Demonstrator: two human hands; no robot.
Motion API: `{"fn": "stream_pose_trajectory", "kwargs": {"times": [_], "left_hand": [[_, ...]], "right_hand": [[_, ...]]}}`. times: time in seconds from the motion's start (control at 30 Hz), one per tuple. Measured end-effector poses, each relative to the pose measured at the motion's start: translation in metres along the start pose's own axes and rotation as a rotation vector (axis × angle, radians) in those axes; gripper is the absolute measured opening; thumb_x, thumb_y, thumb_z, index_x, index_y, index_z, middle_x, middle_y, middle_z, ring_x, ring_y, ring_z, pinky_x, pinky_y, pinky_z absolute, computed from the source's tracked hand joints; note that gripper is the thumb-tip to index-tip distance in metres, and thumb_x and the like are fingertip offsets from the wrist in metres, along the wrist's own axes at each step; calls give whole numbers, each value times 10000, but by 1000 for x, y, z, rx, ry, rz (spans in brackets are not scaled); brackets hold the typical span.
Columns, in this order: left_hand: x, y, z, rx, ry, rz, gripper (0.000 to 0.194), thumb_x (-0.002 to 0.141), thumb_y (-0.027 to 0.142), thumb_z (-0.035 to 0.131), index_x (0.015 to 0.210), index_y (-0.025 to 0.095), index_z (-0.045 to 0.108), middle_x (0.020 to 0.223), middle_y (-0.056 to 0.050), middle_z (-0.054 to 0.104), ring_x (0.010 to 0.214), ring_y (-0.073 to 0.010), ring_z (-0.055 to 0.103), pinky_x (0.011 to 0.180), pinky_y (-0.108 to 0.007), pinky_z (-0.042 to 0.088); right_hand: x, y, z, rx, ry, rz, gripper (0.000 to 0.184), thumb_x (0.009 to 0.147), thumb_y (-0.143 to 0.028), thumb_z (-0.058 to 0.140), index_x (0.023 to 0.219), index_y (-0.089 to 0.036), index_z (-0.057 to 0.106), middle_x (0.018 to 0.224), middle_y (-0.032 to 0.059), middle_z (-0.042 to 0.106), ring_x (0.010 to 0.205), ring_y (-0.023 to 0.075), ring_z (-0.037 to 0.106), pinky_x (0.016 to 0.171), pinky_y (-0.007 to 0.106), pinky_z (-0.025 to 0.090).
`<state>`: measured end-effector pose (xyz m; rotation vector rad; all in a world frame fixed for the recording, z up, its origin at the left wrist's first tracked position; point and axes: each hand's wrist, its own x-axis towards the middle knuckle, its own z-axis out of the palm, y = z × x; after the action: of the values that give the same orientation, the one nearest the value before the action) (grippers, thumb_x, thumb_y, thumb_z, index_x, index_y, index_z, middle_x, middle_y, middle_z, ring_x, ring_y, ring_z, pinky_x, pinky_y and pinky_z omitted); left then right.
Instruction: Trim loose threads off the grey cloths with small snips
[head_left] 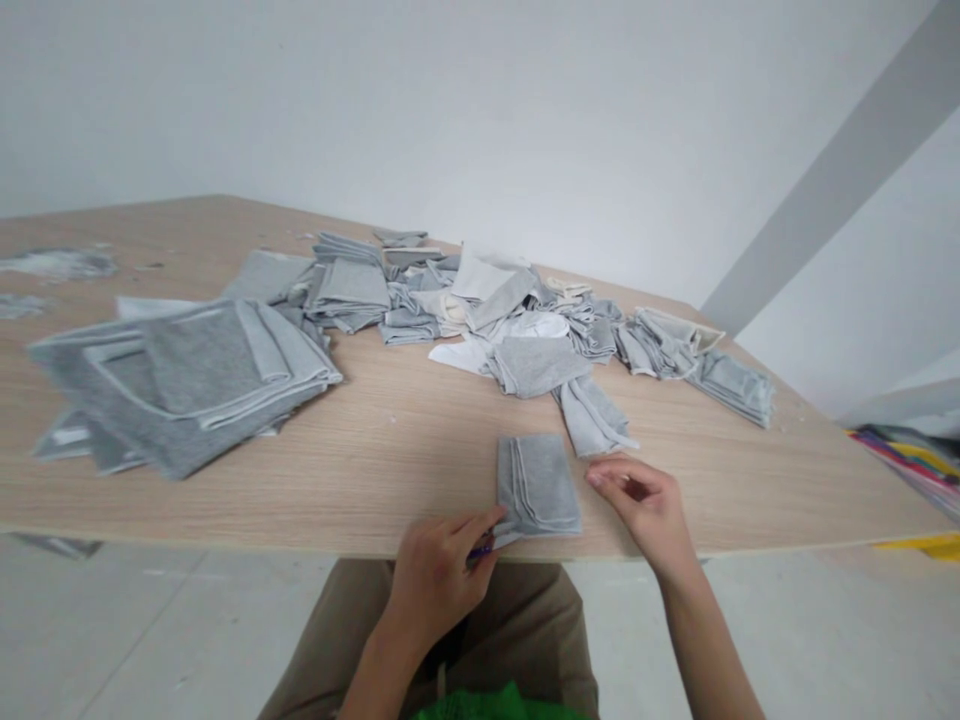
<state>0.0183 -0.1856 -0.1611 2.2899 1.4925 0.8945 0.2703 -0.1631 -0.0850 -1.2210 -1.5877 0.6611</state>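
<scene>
A folded piece of grey fabric [534,485] lies near the front edge of the table, its pale seamed edges layered on top. My left hand [442,572] is closed at its lower left corner, pinching the cloth between fingertips. A small blue-purple object [480,550] shows within the same hand, mostly hidden by the fingers; its kind cannot be made out. To the right of the cloth, my right hand [646,508] has its thumb and fingertips pressed together, apart from the fabric. Whatever is in that pinch, if anything, is too small to see.
Large folded grey fabric pieces [202,370] are stacked at the left. A loose heap of grey and white pieces [525,330] spreads along the back, with a neat bundle [731,385] on the right. Scraps [60,263] lie far left; coloured material [911,460] sits beyond the right edge.
</scene>
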Motion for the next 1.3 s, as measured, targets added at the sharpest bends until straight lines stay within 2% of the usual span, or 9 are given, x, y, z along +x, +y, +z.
{"fn": "stream_pose_trajectory", "kwargs": {"times": [0.1, 0.23, 0.33, 0.47, 0.63, 0.83, 1.07, 1.17, 1.3], "left_hand": [[-2, 1, 0, -6, 17, 8, 447, 751, 144, 647, 1157, 331, 653, 950, 22, 760, 824, -241, 695, 736, -406, 524], [-5, 5, -2, -49, 5, -7, 481, 723, 132, 630, 1163, 325, 638, 992, 15, 751, 857, -250, 691, 756, -429, 532], [-6, 6, -2, -82, -12, -26, 449, 742, 150, 604, 1155, 323, 632, 1028, 12, 743, 883, -255, 686, 773, -445, 541], [-8, 5, 0, -101, -16, -42, 428, 761, 173, 590, 1157, 334, 619, 1004, 9, 737, 886, -258, 674, 786, -454, 544], [-11, 2, 5, -144, -4, -30, 385, 779, 211, 599, 1145, 329, 612, 952, 7, 725, 856, -248, 666, 774, -435, 546], [-13, 0, 8, -145, 45, -3, 360, 791, 214, 597, 1127, 340, 605, 911, 19, 715, 809, -241, 657, 734, -413, 536], [-12, 1, 7, -156, 49, -6, 369, 764, 166, 591, 1093, 332, 619, 867, 20, 709, 791, -228, 650, 729, -390, 515], [-12, 2, 5, -169, 36, -27, 405, 758, 147, 583, 1114, 337, 612, 930, 23, 719, 838, -232, 657, 763, -399, 511], [-12, 4, 1, -168, 1, -39, 414, 771, 136, 561, 1130, 337, 611, 943, 21, 716, 868, -228, 654, 781, -389, 501]], "right_hand": [[33, -28, 23, -53, -112, -111, 121, 814, -294, 716, 758, -194, 755, 804, 47, 728, 607, 128, 564, 520, 239, 396], [88, -49, 84, -169, -298, -260, 93, 821, -224, 688, 766, -182, 751, 734, 26, 726, 582, 111, 562, 524, 216, 394], [128, -47, 142, -260, -454, -364, 83, 809, -185, 688, 772, -178, 761, 738, 29, 737, 617, 115, 600, 573, 211, 422], [163, -33, 207, -420, -630, -407, 88, 779, -126, 692, 778, -149, 777, 750, 62, 752, 671, 140, 650, 639, 222, 455], [178, -19, 246, -452, -759, -437, 156, 770, -71, 650, 811, -138, 786, 762, 72, 768, 673, 150, 686, 637, 214, 482], [175, -16, 250, -472, -854, -494, 385, 732, 50, 531, 905, -179, 787, 890, 42, 786, 781, 155, 719, 737, 218, 504], [171, -36, 232, -501, -706, -576, 275, 888, -180, 582, 1127, -190, 717, 1044, 80, 762, 945, 198, 712, 888, 288, 498], [167, -40, 204, -473, -534, -555, 313, 916, -198, 540, 1199, -191, 674, 1077, 96, 749, 986, 217, 701, 926, 343, 498], [145, -20, 134, -454, -410, -475, 382, 855, -209, 600, 1234, -202, 645, 1205, 104, 695, 1123, 250, 644, 1010, 432, 466]]}}
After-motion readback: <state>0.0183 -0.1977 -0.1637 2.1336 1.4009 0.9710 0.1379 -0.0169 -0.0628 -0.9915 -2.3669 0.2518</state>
